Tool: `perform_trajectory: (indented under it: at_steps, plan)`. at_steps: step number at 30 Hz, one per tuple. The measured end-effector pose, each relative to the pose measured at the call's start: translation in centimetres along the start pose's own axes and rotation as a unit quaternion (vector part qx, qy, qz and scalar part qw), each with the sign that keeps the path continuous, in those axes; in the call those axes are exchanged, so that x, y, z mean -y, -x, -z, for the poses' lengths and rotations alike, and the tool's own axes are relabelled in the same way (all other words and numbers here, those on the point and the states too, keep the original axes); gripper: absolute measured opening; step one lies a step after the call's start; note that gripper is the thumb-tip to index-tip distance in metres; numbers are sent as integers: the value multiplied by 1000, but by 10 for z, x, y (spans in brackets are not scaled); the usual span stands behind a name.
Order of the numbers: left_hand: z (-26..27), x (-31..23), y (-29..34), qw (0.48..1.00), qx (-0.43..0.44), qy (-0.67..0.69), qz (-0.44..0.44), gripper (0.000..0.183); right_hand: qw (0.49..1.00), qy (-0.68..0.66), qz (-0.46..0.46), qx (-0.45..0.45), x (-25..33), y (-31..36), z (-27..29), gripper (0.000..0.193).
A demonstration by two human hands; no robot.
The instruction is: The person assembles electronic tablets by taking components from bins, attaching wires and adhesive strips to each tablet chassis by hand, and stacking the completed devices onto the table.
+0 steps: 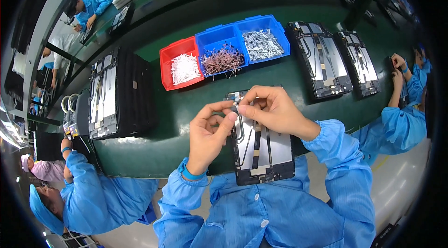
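An opened tablet (280, 148), with a silvery inner plate, black cables and dark circuit boards, lies at the front edge of the green bench before me and juts slightly over it. My left hand (209, 129) is closed in a pinch at the tablet's upper left corner. From the other side my right hand (275, 110) reaches over the tablet's top, thumb and forefinger pinched at that same corner. A tiny pale piece seems to sit between the fingertips; it is too small to name. My right hand hides much of the tablet's upper part.
Beyond the tablet stand a red bin (179, 46) of white pieces, a blue bin (212, 38) of reddish-brown wired parts and another blue bin (261, 24) of silvery strips. Stacked tablets (103, 96) rise at left; more opened tablets (322, 61) lie at right. Co-workers sit on both sides.
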State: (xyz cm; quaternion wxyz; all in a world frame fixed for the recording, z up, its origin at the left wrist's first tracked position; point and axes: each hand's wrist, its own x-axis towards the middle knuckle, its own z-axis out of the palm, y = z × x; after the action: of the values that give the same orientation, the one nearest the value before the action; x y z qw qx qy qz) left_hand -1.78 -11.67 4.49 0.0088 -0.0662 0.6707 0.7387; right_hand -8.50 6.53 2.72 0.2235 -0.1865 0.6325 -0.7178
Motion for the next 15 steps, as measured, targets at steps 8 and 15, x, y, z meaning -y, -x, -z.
perform_trajectory:
  at_steps: [8,15]
  plan:
    - [13,-7,-11,997,56,-22,46,19,901,331,281,-18,10,6,4,14]
    - [32,1,-53,972,-156,-132,-115,16,873,334,347,-80,7,14,1,11]
